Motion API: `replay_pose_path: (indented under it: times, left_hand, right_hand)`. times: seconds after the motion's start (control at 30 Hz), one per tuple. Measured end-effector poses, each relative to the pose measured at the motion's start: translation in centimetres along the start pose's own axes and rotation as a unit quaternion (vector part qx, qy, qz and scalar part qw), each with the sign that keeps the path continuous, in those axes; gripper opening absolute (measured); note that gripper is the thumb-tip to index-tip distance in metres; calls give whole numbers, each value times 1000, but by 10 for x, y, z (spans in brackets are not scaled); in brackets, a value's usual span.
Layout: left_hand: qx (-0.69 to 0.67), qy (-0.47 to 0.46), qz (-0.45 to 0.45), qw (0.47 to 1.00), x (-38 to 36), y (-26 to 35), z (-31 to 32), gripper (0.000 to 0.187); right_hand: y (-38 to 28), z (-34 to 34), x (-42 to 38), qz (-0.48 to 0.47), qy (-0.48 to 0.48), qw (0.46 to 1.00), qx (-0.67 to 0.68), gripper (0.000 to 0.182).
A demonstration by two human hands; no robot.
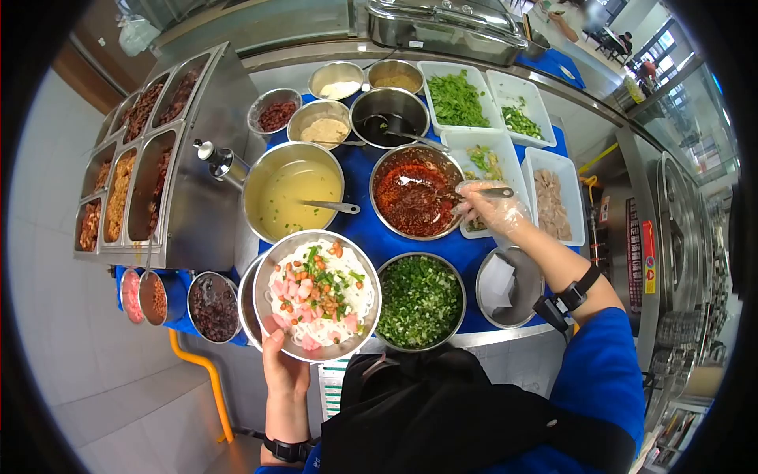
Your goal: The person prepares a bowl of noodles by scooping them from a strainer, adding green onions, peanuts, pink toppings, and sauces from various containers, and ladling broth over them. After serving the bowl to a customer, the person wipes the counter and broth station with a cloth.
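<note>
Left hand gripping the noodle bowl, thumb over rim — one-sided hold, so a sag or knock could spill toppings. Chopped greens just beside; right hand, gloved, pinching the spoon in chili oil — an overfull scoop could drip on them.

Commercial kitchen serving station — steel bowls of toppings, metal food pans, chafing dish
</note>
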State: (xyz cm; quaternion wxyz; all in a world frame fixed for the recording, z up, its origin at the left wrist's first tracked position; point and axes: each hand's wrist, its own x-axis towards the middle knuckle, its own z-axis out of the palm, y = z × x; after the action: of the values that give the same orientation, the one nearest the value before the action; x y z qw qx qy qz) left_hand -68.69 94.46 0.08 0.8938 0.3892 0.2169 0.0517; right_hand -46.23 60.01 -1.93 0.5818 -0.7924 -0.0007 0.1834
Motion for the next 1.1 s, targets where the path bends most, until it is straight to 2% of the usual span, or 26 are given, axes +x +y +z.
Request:
replay_pose_path:
  times: [0.1, 0.13, 0.2, 0.3, 0.33, 0.43, 0.47, 0.57, 0.67, 0.7, 0.77, 0.8, 0.9, 0.93, 1.03, 1.07, 1.1]
  left_hand:
    - [3, 0, -5, 1000, 1, -1, 0, 74]
    - [4, -1, -7, 1000, 2, -1, 0, 74]
    - [4, -3, -9, 1000, 2, -2, 1, 74]
    - [4, -10, -12, 1000, 4, -3, 4, 76]
    - [4, -13, -12, 1000, 4, -3, 5, 76]
    - [4, -13, -11, 1000, 3, -3, 4, 78]
    - [3, -13, -12, 1000, 3, -3, 3, 78]
    - [4, -20, -5, 1000, 4, -3, 5, 78]
    - [2, -19, -7, 1000, 6, -4, 3, 78]
    - [1, -17, -9, 1000, 6, -5, 3, 78]
    - [-1, -12, -13, 1000, 5, -6, 2, 77]
    - [0, -15, -14, 1000, 5, -6, 3, 77]
    - [1, -22, -16, 1000, 5, -4, 5, 77]
    - [0, -25, -14, 1000, 5, -4, 5, 76]
    - [13, -28, -5, 999, 6, -4, 7, 74]
    - [21, -28, -1, 999, 6, -4, 8, 72]
    - [15, -28, -4, 999, 7, -4, 8, 74]
  right_hand:
    - [-1, -5, -8, -32, 10, 998, -53, 22]
    - [-6, -4, -12, -128, 4, 982, -136, 20]
    - [-19, 0, -21, -314, -9, 903, -294, 18]
    - [-13, 9, -10, -356, -20, 845, -397, 17]
    - [-19, 14, -15, -319, -28, 842, -434, 13]
    - [-19, 24, -20, -336, -94, 865, -362, 15]
    - [-14, 26, -21, -308, -103, 880, -347, 19]
    - [-19, 27, -27, -406, -64, 855, -317, 21]
    - [-32, 34, -36, -294, -37, 939, -174, 21]
    - [-31, 35, -32, -204, -39, 972, -106, 21]
    - [-26, 35, -16, -17, -43, 998, 34, 22]
    - [-22, 33, -13, -9, -28, 999, 26, 23]
    - [-20, 19, -12, -37, -19, 999, 0, 23]
    - [-18, 15, -13, -45, -13, 998, -49, 23]
    - [-19, 9, -20, -152, 21, 981, -117, 22]
    - [-28, 2, -24, -157, 17, 954, -253, 17]
    - [-36, 1, -27, -235, 3, 923, -306, 17]
